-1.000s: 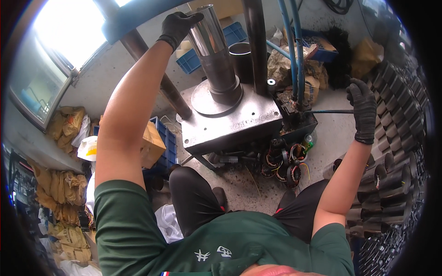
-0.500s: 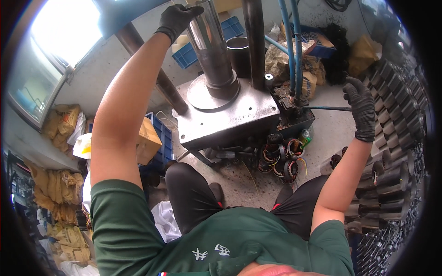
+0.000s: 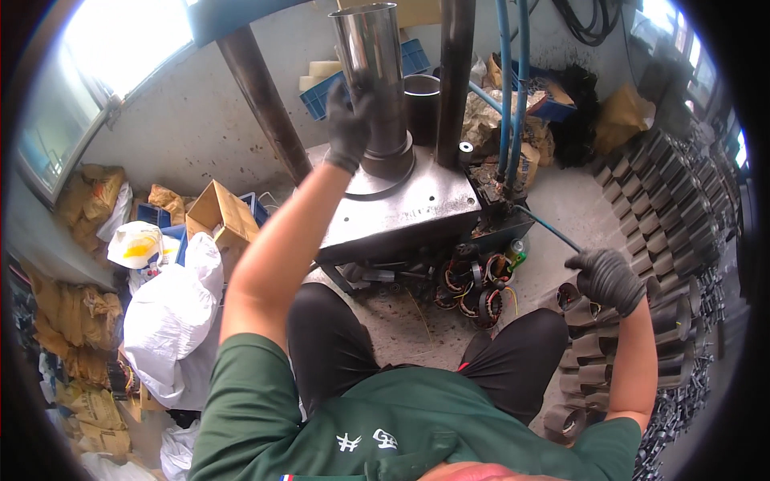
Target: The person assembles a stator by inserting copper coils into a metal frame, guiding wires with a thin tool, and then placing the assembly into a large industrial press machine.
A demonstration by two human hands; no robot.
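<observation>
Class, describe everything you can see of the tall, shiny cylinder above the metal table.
The cylinder looks like metal: bright and mirror-like above, darker and duller lower down. Its round top is open, with a thin rim. It stands roughly upright on a wider round base on the grey table. The dark-gloved left hand overlaps its lower left side in this view; whether it touches cannot be told.
</observation>
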